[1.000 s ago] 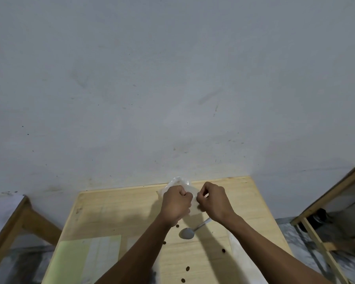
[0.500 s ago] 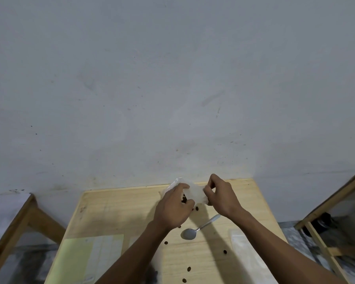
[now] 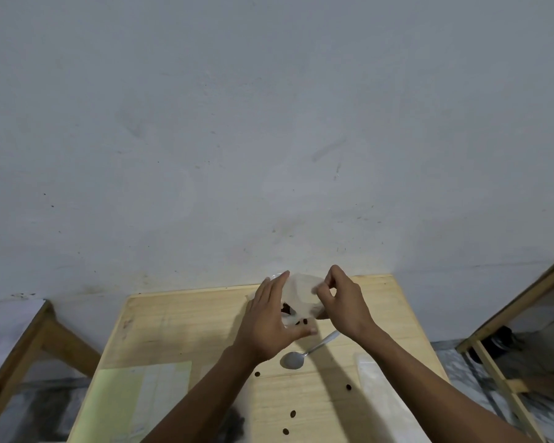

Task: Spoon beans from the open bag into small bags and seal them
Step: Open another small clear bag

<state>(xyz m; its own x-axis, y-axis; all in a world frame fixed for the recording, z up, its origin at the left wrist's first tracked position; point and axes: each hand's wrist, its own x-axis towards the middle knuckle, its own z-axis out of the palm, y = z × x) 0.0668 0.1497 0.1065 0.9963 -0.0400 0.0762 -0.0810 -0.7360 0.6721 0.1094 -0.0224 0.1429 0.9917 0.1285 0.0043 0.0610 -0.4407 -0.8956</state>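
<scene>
A small clear plastic bag with a few dark beans in it hangs above the far part of the wooden table. My left hand cups the bag from the left, fingers straight, thumb under it. My right hand pinches the bag's top right edge. A metal spoon lies on the table just below my hands, bowl toward me. Several loose beans dot the tabletop. A dark bean mass, partly hidden by my left forearm, sits near the bottom edge.
A pale green sheet lies on the table's near left. Clear plastic bags lie flat at the near right, partly under my right arm. Wooden frames stand to the left and right. A grey wall is directly behind the table.
My left hand has opened from a fist into a flat cupping hold. My right hand has lifted and moved slightly right, spreading the bag so the beans show.
</scene>
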